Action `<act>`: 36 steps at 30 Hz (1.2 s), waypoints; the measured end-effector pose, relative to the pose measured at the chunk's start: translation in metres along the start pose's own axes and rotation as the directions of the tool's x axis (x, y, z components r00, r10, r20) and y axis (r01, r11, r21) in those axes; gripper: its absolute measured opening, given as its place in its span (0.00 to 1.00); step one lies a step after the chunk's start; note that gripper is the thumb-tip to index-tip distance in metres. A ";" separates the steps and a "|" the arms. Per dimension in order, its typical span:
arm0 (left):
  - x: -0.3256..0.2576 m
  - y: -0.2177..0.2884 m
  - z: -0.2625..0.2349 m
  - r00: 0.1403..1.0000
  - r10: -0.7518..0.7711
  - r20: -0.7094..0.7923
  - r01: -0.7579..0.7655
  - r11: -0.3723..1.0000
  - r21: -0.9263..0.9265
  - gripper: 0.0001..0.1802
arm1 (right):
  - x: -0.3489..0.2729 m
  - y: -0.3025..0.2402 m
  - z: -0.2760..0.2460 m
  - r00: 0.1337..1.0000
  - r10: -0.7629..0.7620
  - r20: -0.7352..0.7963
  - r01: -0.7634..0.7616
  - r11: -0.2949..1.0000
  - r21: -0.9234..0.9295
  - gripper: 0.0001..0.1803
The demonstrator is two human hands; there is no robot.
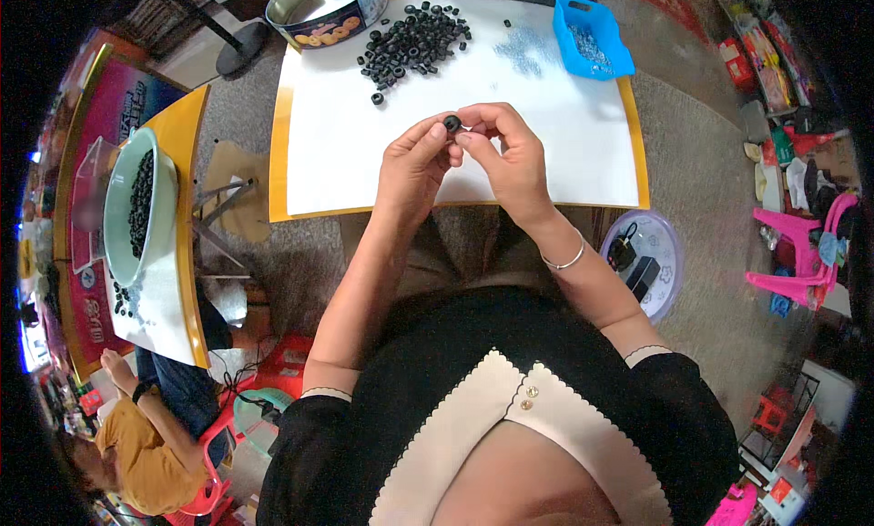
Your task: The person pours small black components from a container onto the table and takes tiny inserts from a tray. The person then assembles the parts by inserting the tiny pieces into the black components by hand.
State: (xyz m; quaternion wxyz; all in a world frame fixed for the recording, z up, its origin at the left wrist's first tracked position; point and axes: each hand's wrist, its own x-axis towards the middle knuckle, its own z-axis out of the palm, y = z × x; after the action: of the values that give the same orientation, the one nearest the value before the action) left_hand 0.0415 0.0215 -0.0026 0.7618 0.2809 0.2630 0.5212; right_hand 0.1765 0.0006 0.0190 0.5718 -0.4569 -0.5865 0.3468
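Note:
My left hand (420, 159) pinches a small black round piece (452, 123) between thumb and fingers, above the near part of the white tabletop (346, 162). It looks like a ring or knob with a dark hollow in its face. Thumb and forefinger of my right hand (506, 156) are pressed together right beside this piece. Whatever they hold is too small to make out. Farther back lies a pile of similar black pieces (414, 41). To its right, tiny shiny bits (528, 51) are scattered on the white surface, and more fill a blue plastic tray (563, 25).
A round cookie tin (326, 36) stands at the table's back left. On a side table at left, a pale green basin (162, 244) holds more black pieces; a person in a yellow top (150, 444) sits there. A lilac basin (672, 253) and pink stool (792, 230) are at right.

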 end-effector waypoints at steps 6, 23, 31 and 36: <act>-0.010 -0.003 0.000 0.999 -0.044 0.020 0.044 0.999 0.012 0.14 | -0.012 -0.007 -0.005 1.000 0.024 0.020 -0.025 0.999 0.032 0.08; -0.001 0.009 -0.017 0.994 -0.037 -0.106 0.039 0.999 0.023 0.15 | 0.007 0.052 -0.065 0.991 -0.091 -0.103 0.017 0.822 -0.569 0.06; 0.015 -0.009 -0.038 0.999 -0.019 0.044 0.019 1.000 -0.020 0.14 | 0.063 0.075 -0.052 0.985 -0.163 0.051 0.151 0.696 -0.702 0.08; 0.014 -0.008 -0.039 0.998 -0.040 0.053 0.043 0.998 -0.049 0.14 | 0.069 0.083 -0.044 0.987 -0.125 0.101 0.156 0.608 -0.779 0.09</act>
State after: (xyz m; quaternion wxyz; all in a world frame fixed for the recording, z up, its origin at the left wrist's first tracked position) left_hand 0.0240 0.0379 -0.0366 0.7858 0.2698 0.2358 0.5041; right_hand 0.2365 0.0880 -0.0288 0.3298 -0.6066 -0.7231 0.0186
